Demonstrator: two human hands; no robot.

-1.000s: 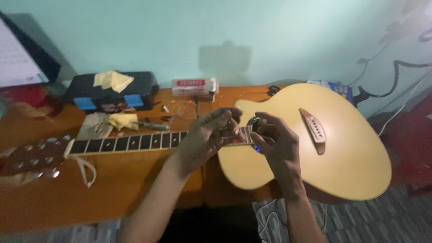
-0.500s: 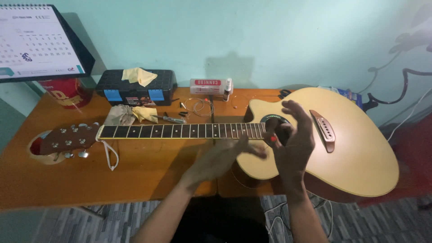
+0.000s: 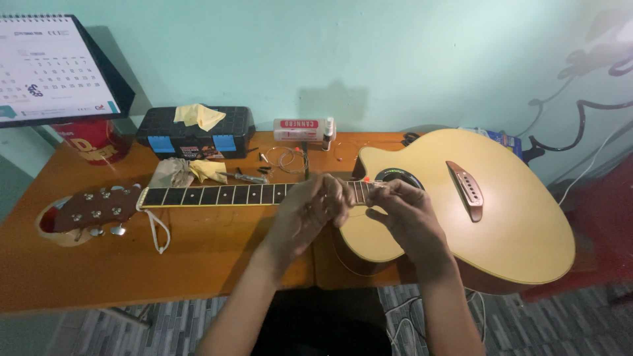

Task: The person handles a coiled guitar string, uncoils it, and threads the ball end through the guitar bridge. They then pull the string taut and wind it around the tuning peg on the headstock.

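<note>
Packages sit along the back of the desk (image 3: pixel 198 257): a white oblong box with a red label (image 3: pixel 300 129) at twelve o'clock from my hands, a black and blue case (image 3: pixel 196 134) with a yellow cloth (image 3: pixel 199 115) on it at ten o'clock, and a red tin (image 3: pixel 92 140) under a calendar (image 3: pixel 49 69) further left. My left hand (image 3: pixel 310 212) curls over the guitar neck (image 3: pixel 217 195), fingers bent and closed onto the frets near the body. My right hand (image 3: pixel 405 212) pinches shut at the neck's end by the soundhole (image 3: pixel 397 176); what it grips I cannot tell. The acoustic guitar (image 3: pixel 508 224) lies flat across the desk, headstock (image 3: pixel 95 209) at nine o'clock.
</note>
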